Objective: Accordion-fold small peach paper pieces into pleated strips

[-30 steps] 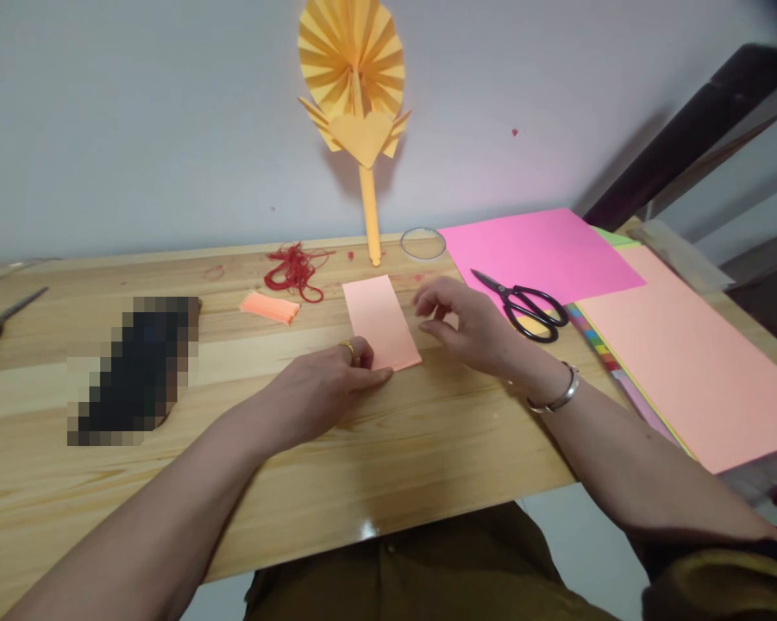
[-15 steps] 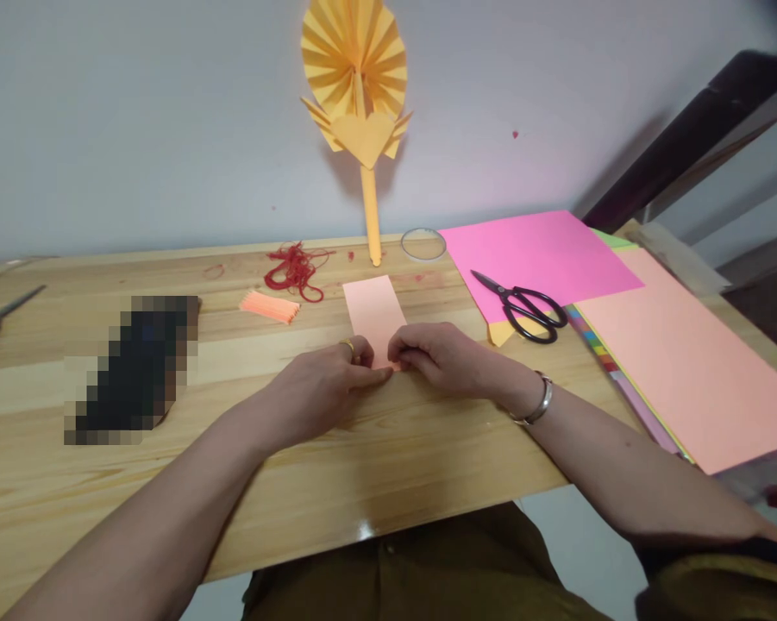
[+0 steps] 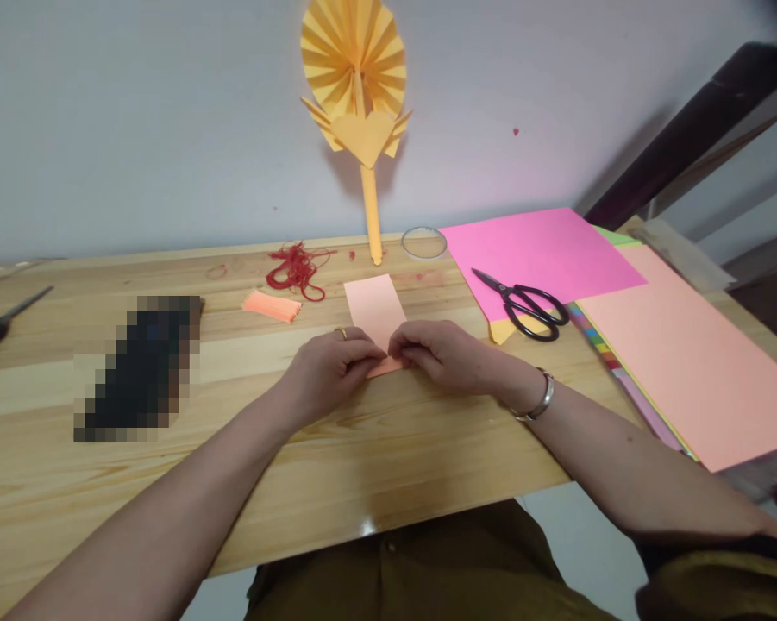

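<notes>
A small peach paper strip [image 3: 376, 306] lies on the wooden table with its near end between my two hands. My left hand [image 3: 329, 371], with a gold ring, has its fingertips closed on the strip's near left part. My right hand [image 3: 443, 355], closed in a pinch, grips the near right edge; a silver bracelet is on that wrist. A narrow folded band [image 3: 385, 366] shows at the near end of the strip, partly hidden by my fingers. Left of the strip lies a small pleated orange paper piece [image 3: 272, 305].
Red thread [image 3: 296, 271] lies behind. A yellow paper fan [image 3: 370, 203] leans on the wall beside a clear ring [image 3: 424, 242]. Black scissors [image 3: 534, 309] rest on pink paper [image 3: 543, 250], with peach sheets [image 3: 692, 354] at right. A blurred dark object [image 3: 142, 371] and other scissors [image 3: 3, 326] are left.
My left hand's fingers have shifted slightly up along the strip, exposing a folded band at its near edge. My right hand has hardly moved.
</notes>
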The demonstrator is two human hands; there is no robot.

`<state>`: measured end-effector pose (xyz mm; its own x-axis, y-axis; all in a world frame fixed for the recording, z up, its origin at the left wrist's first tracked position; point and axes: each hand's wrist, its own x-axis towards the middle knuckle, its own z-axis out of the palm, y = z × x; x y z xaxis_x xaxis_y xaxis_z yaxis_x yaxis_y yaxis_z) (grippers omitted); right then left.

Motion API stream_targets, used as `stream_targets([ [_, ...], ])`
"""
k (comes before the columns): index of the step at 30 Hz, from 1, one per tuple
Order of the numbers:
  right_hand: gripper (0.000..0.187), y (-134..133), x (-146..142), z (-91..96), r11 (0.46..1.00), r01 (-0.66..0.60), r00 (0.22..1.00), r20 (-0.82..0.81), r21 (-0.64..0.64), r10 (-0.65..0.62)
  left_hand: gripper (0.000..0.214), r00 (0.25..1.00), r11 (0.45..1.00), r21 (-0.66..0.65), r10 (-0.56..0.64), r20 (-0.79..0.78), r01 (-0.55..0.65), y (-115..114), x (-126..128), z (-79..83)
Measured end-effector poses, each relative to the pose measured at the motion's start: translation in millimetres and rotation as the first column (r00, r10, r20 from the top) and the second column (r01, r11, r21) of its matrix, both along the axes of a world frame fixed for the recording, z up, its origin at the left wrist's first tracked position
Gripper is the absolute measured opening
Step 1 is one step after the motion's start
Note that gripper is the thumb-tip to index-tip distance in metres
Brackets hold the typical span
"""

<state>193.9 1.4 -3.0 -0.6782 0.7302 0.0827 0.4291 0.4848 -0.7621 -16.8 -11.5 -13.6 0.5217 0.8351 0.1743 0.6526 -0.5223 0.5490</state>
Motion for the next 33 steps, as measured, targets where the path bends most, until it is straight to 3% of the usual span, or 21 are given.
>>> stream_targets([
  [5,0.022,0.3,0.6,-2.3,1.000,-0.009,1.000,-0.005,0.002,0.009,0.021,0.998,0.998,0.022,-0.050,-0.041,0.051,-1.3,0.7,-6.2],
  [33,0.023,1.2,0.9,-1.3,1.000,0.001,1.000,-0.018,-0.027,-0.001,0.024,0.984,0.990,-0.084,-0.125,-0.127,0.115,-0.2,-0.7,1.8],
])
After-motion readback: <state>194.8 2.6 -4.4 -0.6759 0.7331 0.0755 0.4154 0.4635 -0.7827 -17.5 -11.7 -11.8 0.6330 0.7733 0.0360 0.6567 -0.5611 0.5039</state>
